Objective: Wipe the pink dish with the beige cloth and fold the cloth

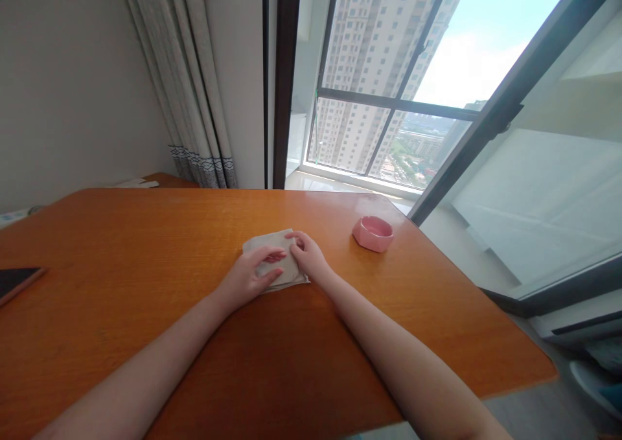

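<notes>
A folded, light grey-beige cloth (288, 271) lies flat on the wooden table (160, 252), its layers showing at the near edge. My left hand (247, 274) rests over the cloth's left side, thumb and fingers stretched out and apart. At the right edge of the cloth, my right hand (311, 258) is curled, with index finger and thumb pinching the fabric near its far right corner. The lower fingers of that hand are partly hidden.
A pink angular ashtray (373, 234) stands on the table to the right of my hands. At the far left edge lies a dark flat device (17, 283). Beyond the table are a grey curtain (194, 90) and a dark-framed glass door (466, 129).
</notes>
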`<action>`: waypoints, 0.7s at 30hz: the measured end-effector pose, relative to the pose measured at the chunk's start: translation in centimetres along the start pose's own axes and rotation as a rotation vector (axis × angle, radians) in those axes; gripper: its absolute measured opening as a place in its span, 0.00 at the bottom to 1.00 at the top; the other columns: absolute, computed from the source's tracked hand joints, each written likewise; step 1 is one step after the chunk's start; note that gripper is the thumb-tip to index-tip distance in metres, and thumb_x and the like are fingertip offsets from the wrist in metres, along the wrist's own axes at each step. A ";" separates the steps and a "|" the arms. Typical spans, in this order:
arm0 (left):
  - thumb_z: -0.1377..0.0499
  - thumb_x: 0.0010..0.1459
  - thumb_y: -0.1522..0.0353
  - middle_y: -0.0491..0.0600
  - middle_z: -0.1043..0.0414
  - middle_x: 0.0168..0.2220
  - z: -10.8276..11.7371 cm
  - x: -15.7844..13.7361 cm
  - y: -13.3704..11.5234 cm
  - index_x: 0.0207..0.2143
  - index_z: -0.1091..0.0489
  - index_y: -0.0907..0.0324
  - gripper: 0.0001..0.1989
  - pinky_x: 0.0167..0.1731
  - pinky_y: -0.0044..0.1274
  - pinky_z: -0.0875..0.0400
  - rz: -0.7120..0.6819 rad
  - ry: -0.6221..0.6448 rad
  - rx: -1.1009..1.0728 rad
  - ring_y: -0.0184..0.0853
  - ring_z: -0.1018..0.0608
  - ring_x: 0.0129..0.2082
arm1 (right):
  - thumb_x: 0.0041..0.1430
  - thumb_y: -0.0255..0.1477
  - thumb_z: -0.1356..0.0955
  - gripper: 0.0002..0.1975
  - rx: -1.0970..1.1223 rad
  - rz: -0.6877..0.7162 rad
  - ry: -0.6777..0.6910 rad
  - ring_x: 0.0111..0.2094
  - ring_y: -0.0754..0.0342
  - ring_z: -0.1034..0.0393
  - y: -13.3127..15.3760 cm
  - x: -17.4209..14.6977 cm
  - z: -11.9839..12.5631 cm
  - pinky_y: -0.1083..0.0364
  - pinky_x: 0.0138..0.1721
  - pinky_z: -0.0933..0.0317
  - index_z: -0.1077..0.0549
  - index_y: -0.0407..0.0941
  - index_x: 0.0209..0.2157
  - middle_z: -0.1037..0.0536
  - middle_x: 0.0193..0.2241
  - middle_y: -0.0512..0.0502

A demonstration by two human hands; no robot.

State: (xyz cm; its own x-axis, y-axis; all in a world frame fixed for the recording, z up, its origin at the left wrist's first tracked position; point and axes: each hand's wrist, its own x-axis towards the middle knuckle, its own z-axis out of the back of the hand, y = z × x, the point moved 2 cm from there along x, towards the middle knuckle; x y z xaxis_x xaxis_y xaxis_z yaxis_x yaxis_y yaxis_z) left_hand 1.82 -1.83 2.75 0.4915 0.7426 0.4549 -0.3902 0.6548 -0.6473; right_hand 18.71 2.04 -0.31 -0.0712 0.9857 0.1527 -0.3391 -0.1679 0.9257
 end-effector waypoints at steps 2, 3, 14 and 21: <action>0.48 0.59 0.62 0.51 0.26 0.44 0.4 0.0 0.1 0.44 0.31 0.58 0.14 0.47 0.28 0.32 0.012 -0.058 0.067 0.36 0.25 0.44 | 0.50 0.22 0.42 0.16 -0.081 0.035 -0.071 0.31 0.55 0.34 0.0 0.2 1.0 0.56 0.38 0.38 0.28 0.44 0.37 0.29 0.27 0.52; 0.50 0.60 0.62 0.51 0.26 0.44 0.5 0.0 0.3 0.43 0.31 0.58 0.14 0.48 0.28 0.33 0.031 -0.084 0.105 0.37 0.26 0.45 | 0.50 0.22 0.42 0.15 -0.146 0.061 -0.082 0.33 0.55 0.34 0.1 0.2 1.4 0.55 0.40 0.39 0.27 0.44 0.35 0.29 0.28 0.51; 0.50 0.58 0.65 0.54 0.30 0.47 0.9 0.5 3.6 0.40 0.32 0.60 0.13 0.53 0.34 0.37 0.197 -0.249 0.192 0.40 0.29 0.50 | 0.50 0.23 0.38 0.13 -0.260 0.112 -0.082 0.37 0.54 0.32 1.5 -0.4 1.5 0.55 0.42 0.38 0.25 0.44 0.35 0.27 0.36 0.48; 0.51 0.58 0.65 0.56 0.33 0.50 0.8 0.3 4.7 0.43 0.33 0.61 0.14 0.53 0.32 0.36 0.235 -0.283 0.133 0.39 0.30 0.52 | 0.50 0.24 0.36 0.16 -0.255 -0.154 0.051 0.33 0.52 0.30 1.4 -0.9 1.3 0.52 0.38 0.35 0.27 0.42 0.42 0.25 0.36 0.44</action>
State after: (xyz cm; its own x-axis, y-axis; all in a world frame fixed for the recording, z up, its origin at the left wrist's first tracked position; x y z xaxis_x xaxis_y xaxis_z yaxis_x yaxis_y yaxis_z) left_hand -0.45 1.58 0.32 0.1500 0.8719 0.4662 -0.5736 0.4608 -0.6772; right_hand 19.56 0.98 1.30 -0.0456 0.9989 -0.0064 -0.5740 -0.0210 0.8186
